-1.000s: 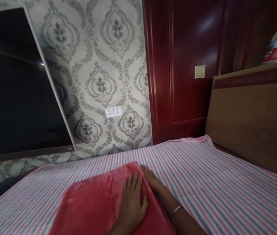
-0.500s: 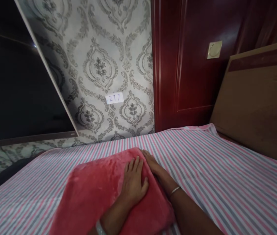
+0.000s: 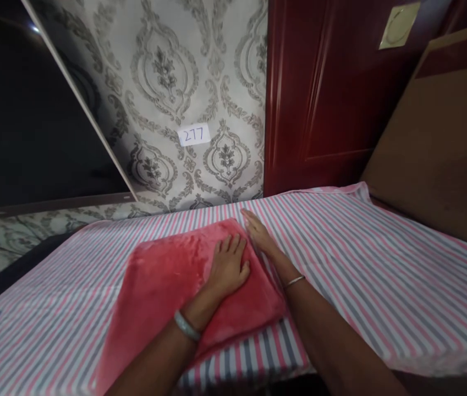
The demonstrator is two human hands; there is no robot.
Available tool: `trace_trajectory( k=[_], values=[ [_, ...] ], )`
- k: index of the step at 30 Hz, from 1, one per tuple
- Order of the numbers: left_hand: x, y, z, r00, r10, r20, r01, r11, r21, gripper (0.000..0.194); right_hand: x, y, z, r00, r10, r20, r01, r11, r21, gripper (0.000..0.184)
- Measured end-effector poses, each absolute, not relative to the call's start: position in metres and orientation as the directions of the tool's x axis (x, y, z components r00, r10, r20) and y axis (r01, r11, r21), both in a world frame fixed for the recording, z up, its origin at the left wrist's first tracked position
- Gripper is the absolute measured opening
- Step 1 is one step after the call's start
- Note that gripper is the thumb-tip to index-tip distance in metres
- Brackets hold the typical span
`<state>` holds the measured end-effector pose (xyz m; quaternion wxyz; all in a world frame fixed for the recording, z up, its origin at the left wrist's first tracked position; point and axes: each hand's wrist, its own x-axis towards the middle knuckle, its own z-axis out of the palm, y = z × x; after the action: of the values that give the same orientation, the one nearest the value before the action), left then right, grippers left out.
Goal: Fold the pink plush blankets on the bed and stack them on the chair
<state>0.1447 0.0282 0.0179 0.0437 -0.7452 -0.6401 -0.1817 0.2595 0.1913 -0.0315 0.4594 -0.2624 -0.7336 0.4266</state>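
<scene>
A folded pink plush blanket [image 3: 163,286] lies on a striped cloth. Flat on its upper right part rests my left hand [image 3: 229,267], fingers stretched out and palm down. My right hand [image 3: 260,234] stands along the blanket's right edge near the far corner, its fingers straight. Whether the right palm touches the edge is hard to make out.
The pink, white and grey striped cloth [image 3: 332,264] covers the table. Behind it are a patterned wall with a "277" label [image 3: 194,134] and a dark red panel [image 3: 295,110]. A screen [image 3: 31,121] stands left, a cardboard box [image 3: 443,143] right.
The view has tilted downward, bringing the table's front edge into sight. Both hands stay at the blanket; the right hand now shows more, slightly off the edge.
</scene>
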Motion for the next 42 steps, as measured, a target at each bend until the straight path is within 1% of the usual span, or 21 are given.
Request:
trace_trajectory(
  k=[1,3,5,6,9,12,14,16,18,21,22,25,27,30,32,34,35,36,38,40,42],
  values=[
    [0.145,0.029,0.018,0.121,0.927,0.354,0.963,-0.196,0.184,0.054,0.257,0.186,-0.031,-0.517,0.724,0.457,-0.019,0.524,-0.851,0.061],
    [0.147,0.028,0.020,0.129,0.908,0.399,0.946,-0.233,0.225,0.040,0.253,0.177,-0.032,-0.628,0.664,0.406,-0.033,0.499,-0.866,0.062],
    [0.150,0.023,0.026,0.141,0.904,0.404,0.933,-0.258,0.250,0.030,0.253,0.172,-0.033,-0.661,0.663,0.351,-0.016,0.456,-0.890,0.066],
    [0.151,0.019,0.030,0.144,0.909,0.390,0.931,-0.259,0.259,0.029,0.254,0.171,-0.033,-0.662,0.670,0.337,0.000,0.449,-0.894,0.068],
    [0.144,-0.005,0.048,0.134,0.932,0.336,0.936,-0.230,0.266,0.036,0.260,0.175,-0.027,-0.659,0.681,0.319,0.040,0.456,-0.889,0.070],
    [0.111,-0.044,0.062,0.079,0.948,0.307,0.965,-0.150,0.214,0.050,0.267,0.177,-0.013,-0.591,0.736,0.329,0.089,0.466,-0.880,0.071],
    [0.080,-0.074,0.062,-0.015,0.946,0.325,0.986,-0.040,0.162,0.056,0.269,0.174,-0.003,-0.554,0.733,0.395,0.115,0.537,-0.836,0.070],
    [0.052,-0.101,0.053,-0.090,0.933,0.349,0.993,0.058,0.102,0.063,0.268,0.168,0.000,-0.583,0.681,0.444,0.143,0.624,-0.769,0.072],
    [0.035,-0.121,0.037,-0.157,0.925,0.345,0.988,0.145,0.060,0.066,0.265,0.159,-0.006,-0.660,0.641,0.391,0.197,0.650,-0.734,0.079],
    [0.033,-0.134,0.014,-0.253,0.922,0.291,0.967,0.249,0.053,0.065,0.260,0.150,-0.023,-0.738,0.627,0.248,0.276,0.617,-0.737,0.089],
    [0.036,-0.135,0.009,-0.272,0.923,0.272,0.962,0.267,0.058,0.064,0.259,0.148,-0.027,-0.746,0.627,0.227,0.286,0.609,-0.740,0.091],
    [0.047,-0.133,0.005,-0.292,0.925,0.242,0.956,0.280,0.085,0.062,0.260,0.146,-0.033,-0.740,0.635,0.221,0.294,0.601,-0.743,0.090],
    [0.049,-0.134,0.009,-0.296,0.922,0.250,0.954,0.272,0.126,0.061,0.265,0.144,-0.029,-0.715,0.668,0.205,0.321,0.574,-0.753,0.093],
    [0.036,-0.142,0.016,-0.272,0.916,0.293,0.950,0.208,0.232,0.057,0.286,0.131,-0.021,-0.632,0.761,0.145,0.377,0.466,-0.801,0.097],
    [0.018,-0.152,0.019,-0.311,0.877,0.366,0.924,0.188,0.334,0.057,0.308,0.112,-0.019,-0.570,0.816,0.098,0.387,0.372,-0.844,0.098],
    [-0.001,-0.164,0.018,-0.443,0.804,0.396,0.841,0.221,0.493,0.064,0.332,0.087,-0.019,-0.532,0.845,0.052,0.364,0.284,-0.887,0.095],
    [-0.010,-0.170,0.016,-0.528,0.769,0.360,0.767,0.249,0.591,0.070,0.343,0.073,-0.019,-0.521,0.853,0.027,0.345,0.239,-0.908,0.091],
    [-0.017,-0.175,0.014,-0.599,0.746,0.292,0.675,0.275,0.684,0.075,0.353,0.059,-0.019,-0.511,0.859,0.000,0.322,0.192,-0.927,0.088],
    [-0.024,-0.183,0.008,-0.674,0.725,0.142,0.495,0.301,0.815,0.083,0.367,0.034,-0.019,-0.479,0.876,-0.048,0.270,0.095,-0.958,0.080],
    [-0.023,-0.188,0.004,-0.666,0.742,0.080,0.418,0.282,0.863,0.082,0.371,0.018,-0.019,-0.434,0.898,-0.072,0.225,0.031,-0.974,0.076],
    [-0.016,-0.189,0.001,-0.636,0.766,0.096,0.436,0.254,0.863,0.076,0.368,0.010,-0.018,-0.393,0.917,-0.071,0.210,0.014,-0.978,0.079]
  ],
)
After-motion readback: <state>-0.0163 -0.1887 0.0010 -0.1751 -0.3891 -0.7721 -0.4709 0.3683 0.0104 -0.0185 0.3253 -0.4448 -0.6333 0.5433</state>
